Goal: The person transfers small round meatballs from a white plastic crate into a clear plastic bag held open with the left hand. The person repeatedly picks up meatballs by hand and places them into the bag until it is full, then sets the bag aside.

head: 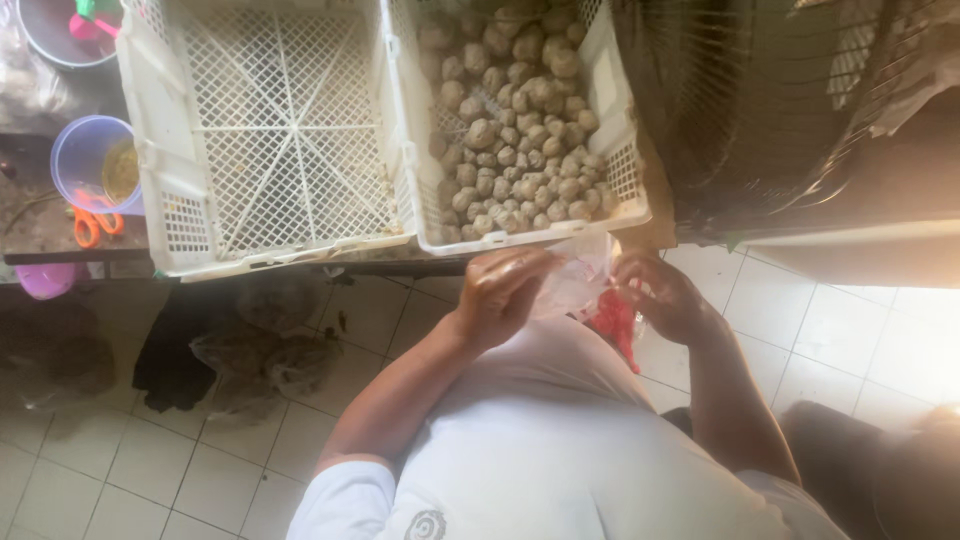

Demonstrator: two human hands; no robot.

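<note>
Above a tiled floor (150, 460), left hand (497, 295) and right hand (665, 298) fingers pinch a clear plastic bag (578, 280) between them.

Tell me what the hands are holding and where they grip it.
Both hands hold a clear plastic bag: the left hand at its left side, the right hand at its right edge, by something red.

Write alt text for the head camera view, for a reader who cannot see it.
Seen from above, a person's left hand and right hand hold a clear plastic bag with something red beside it. Just beyond stand a white crate of round brownish balls and an empty white crate.
</note>
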